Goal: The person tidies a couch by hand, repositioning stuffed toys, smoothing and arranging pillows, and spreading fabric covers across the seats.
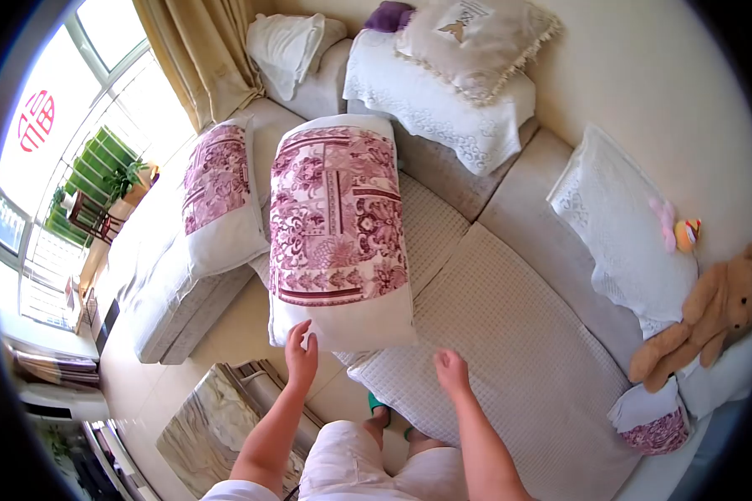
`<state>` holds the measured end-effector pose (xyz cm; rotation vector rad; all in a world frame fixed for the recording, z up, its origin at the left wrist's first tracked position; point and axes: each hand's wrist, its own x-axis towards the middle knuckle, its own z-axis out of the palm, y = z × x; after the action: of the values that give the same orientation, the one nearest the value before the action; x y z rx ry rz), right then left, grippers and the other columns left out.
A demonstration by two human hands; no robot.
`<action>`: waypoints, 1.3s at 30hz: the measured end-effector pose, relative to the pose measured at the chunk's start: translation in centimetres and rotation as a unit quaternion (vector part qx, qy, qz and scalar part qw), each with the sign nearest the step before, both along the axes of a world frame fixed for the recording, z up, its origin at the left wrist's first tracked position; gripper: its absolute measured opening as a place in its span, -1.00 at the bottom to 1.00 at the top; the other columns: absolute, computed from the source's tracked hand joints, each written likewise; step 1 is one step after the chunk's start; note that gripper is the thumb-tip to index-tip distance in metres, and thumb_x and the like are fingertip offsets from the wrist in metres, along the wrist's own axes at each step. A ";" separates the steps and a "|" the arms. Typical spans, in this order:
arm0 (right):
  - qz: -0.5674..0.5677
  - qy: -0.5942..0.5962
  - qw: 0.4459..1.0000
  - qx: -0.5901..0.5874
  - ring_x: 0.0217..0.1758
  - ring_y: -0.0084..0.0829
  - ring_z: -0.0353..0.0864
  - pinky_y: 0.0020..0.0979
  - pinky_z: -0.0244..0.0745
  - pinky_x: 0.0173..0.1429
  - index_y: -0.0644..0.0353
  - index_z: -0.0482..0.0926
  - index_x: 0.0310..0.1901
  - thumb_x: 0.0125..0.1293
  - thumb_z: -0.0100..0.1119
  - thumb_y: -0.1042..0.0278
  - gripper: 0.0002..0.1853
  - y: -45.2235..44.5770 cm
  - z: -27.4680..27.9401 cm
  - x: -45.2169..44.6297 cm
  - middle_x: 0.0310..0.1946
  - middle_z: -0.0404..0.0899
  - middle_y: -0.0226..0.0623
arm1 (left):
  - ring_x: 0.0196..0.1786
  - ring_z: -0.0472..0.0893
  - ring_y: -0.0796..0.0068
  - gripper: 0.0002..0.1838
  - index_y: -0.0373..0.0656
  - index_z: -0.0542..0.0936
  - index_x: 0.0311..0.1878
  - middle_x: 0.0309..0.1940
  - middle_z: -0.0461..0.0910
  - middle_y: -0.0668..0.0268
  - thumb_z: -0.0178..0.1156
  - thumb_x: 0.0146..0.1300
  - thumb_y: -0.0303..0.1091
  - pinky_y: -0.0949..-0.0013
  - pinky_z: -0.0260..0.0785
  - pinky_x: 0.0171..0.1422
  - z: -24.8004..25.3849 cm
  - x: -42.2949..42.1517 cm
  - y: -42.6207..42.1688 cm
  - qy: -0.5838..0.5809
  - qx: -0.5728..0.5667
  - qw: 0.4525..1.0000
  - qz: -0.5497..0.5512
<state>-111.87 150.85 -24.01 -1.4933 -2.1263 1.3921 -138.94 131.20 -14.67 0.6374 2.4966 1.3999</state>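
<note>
A big pillow [339, 221] lies straight in front of the seated-side gap where the person stands, left hand [302, 355] at its near edge, right hand [452, 370] just off its near right corner; to its left, over there, a second pillow [217, 179] sits on the sofa's left section [194, 313], with the window [50, 125] further left and the curtain [200, 58] behind; at the back, a cushion [476, 37] rests on a cover [426, 104] over the backrest; rightward, a teddy bear [702, 305] leans near the sofa's end; a low table [209, 426] stands left of the person's legs.
</note>
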 end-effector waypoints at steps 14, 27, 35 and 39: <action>-0.056 0.273 0.935 -0.219 0.07 -0.30 0.56 -0.31 0.40 0.16 0.35 0.35 0.20 0.05 0.42 0.06 -0.23 11.5 2.4 -26.3 -0.03 0.60 -0.12 | 0.31 0.36 0.27 -0.39 -0.28 0.36 0.30 0.30 0.36 0.12 0.22 0.29 -0.11 0.25 0.22 0.35 -6.5 -15.6 -0.5 -0.105 0.020 0.985 0.135; -0.092 0.311 0.938 0.125 -0.37 -0.36 0.63 -0.36 0.46 -0.20 0.33 0.60 -0.28 -0.05 0.24 0.45 -0.76 12.1 14.6 -24.5 -0.44 0.66 -0.14 | -0.22 0.64 0.44 -0.72 -0.36 0.57 -0.06 -0.21 0.64 0.24 0.20 0.11 -0.59 0.40 0.49 -0.09 5.9 -11.2 5.3 -0.304 0.348 0.886 0.036; -0.108 0.249 0.956 0.110 -0.24 -0.56 0.57 -0.50 0.43 -0.05 0.34 0.59 -0.06 -0.05 0.23 0.53 -0.59 14.2 18.0 0.2 -0.29 0.67 -0.36 | -0.12 0.59 0.54 -0.67 -0.28 0.54 0.04 -0.17 0.63 0.35 0.27 0.18 -0.56 0.41 0.44 0.07 6.7 9.3 1.0 -0.450 0.201 0.840 -0.226; -0.096 0.203 0.968 0.112 -0.19 -0.54 0.58 -0.49 0.43 -0.01 0.39 0.57 -0.04 -0.07 0.15 0.59 -0.56 15.5 16.7 16.1 -0.21 0.67 -0.34 | 0.14 0.48 0.42 -0.65 -0.24 0.44 0.17 0.06 0.53 0.26 0.16 0.32 -0.50 0.35 0.33 0.22 4.1 25.2 0.6 -0.362 0.174 0.795 -0.455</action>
<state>-95.82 166.32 -7.31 -1.1719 -1.7686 1.2169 -113.71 131.79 -10.52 0.9472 1.0673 1.3041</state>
